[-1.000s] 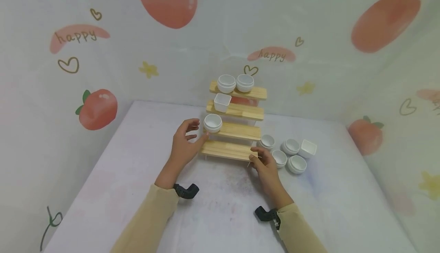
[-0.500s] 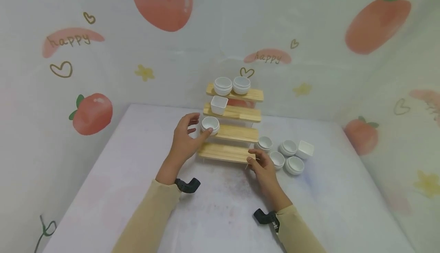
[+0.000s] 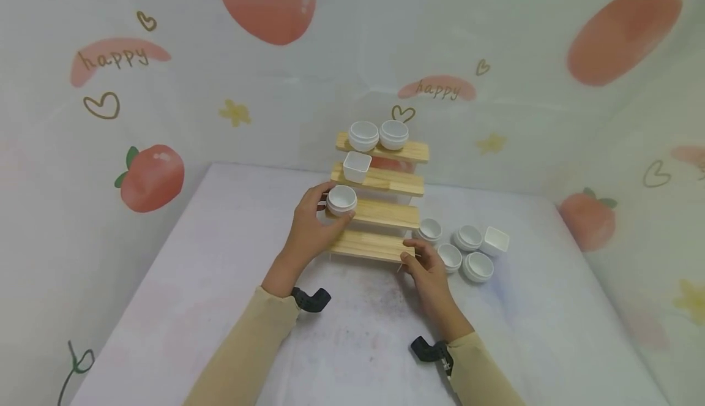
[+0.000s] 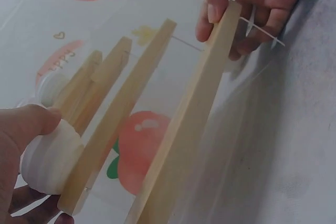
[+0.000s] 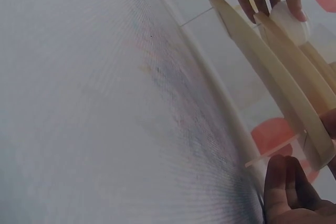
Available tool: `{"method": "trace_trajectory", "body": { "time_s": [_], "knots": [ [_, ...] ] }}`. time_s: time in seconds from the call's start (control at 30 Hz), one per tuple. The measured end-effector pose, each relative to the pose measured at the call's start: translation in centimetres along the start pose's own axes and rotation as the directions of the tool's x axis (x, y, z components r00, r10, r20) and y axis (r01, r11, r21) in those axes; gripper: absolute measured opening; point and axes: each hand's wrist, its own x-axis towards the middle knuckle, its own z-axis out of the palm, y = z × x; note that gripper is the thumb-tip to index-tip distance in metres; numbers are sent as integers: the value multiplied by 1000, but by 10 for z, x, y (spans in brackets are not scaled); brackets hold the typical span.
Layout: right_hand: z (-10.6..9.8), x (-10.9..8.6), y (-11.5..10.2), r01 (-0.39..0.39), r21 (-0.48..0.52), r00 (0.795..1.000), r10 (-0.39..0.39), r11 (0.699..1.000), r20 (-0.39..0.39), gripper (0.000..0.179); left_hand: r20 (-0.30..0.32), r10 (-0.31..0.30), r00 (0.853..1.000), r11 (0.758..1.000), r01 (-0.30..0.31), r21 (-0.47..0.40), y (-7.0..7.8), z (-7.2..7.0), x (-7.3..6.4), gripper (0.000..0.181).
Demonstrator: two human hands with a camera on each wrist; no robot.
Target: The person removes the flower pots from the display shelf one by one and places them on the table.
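Note:
A four-tier stand with pale wooden boards point(image 3: 369, 245) stands on the table. My left hand point(image 3: 313, 229) grips a small white round bowl point(image 3: 342, 198) at the left end of the second board from the bottom, thumb on its near side and fingers round the left. In the left wrist view the thumb lies over the white bowl point(image 4: 52, 156). My right hand point(image 3: 431, 274) pinches the right end of the lowest board. A white square bowl point(image 3: 357, 167) sits on the board above, and two round bowls point(image 3: 363, 136) share the top board.
To the right of the stand, several white round bowls point(image 3: 478, 267) and a square bowl point(image 3: 495, 241) rest on the white-covered table point(image 3: 374, 345). Behind rises a pale wall cloth point(image 3: 308, 87) printed with fruit.
My left hand has moved right and closed round the bowl, its fingers reaching the far left side. The right hand has kept its hold on the lowest board.

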Motion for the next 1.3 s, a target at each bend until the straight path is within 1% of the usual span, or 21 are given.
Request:
{"method": "trace_trajectory", "body": {
  "time_s": [0.13, 0.23, 0.43, 0.6, 0.7, 0.83, 1.07, 1.3],
  "knots": [
    [0, 0, -1, 5, -8, 1000, -4, 1000, 4, 34, -16, -4, 1000, 1000, 5, 6, 1, -2, 1, 70],
    [0, 0, -1, 4, -17, 1000, -4, 1000, 4, 34, -30, 8, 1000, 1000, -8, 5, 1, -4, 0, 69],
    [0, 1, 0, 6, -31, 1000, -6, 999, 12, 34, -78, 60, 995, 998, -60, -3, -1, -8, 0, 65],
    [0, 1, -1, 7, -36, 1000, -6, 999, 14, 35, -130, 99, 987, 995, -99, 5, -2, -16, 1, 63],
    [1, 1, -1, 7, -32, 1000, -7, 999, 11, 35, -148, 102, 984, 994, -105, -14, -4, -22, 3, 61],
    [1, 1, -1, 0, -31, 1000, 1, 1000, 11, 35, -159, 83, 984, 995, -89, -34, -6, -31, 5, 60],
    [2, 1, -2, -5, -41, 1000, 5, 999, 4, 34, -184, 40, 982, 999, -45, -19, -14, -42, 6, 59],
    [1, 1, 2, -16, -36, 1000, 16, 999, -3, 34, -142, -31, 989, 999, 28, -24, -22, -46, 3, 62]
  ]
}}
